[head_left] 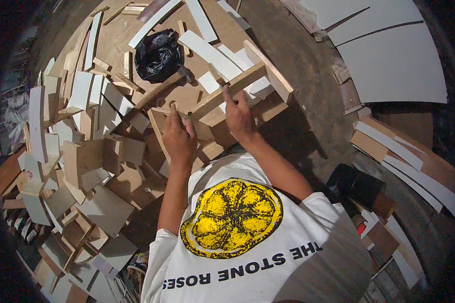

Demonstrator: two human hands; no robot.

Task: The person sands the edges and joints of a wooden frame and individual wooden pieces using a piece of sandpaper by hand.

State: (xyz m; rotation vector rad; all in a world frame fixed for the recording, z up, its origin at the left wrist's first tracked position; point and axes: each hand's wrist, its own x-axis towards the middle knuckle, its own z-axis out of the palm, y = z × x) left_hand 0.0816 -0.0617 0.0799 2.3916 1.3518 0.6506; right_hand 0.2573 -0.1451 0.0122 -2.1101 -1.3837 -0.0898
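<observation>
1. Frame of pale bare wood, long and open, (pixel 250 77) lies just ahead of the person; long axis slants from near left to far right, with an end board (pixel 270 70) across its far right.
2. Left hand (pixel 180 137) is at the near-left end, index finger extended, other fingers partly curled; can't tell if it pinches anything.
3. Right hand (pixel 239 115) is farther along, index fingertip at the long rail, thumb apart from it; can't tell if it grips. This hand is nearer the end board.
4. Small pale wooden block (pixel 216 74) sits just beyond the right fingertip.
5. Hammer with brown wooden handle and dark head (pixel 162 92) lies beyond the left hand, head pointing far right; left hand is nearer.
6. Crumpled black plastic bag (pixel 159 58) lies past the hammer; its contents are unclear.
7. Hidden: palms, undersides of fingers, parts of the frame behind hands and in shadow. Picture rim is dark.
</observation>
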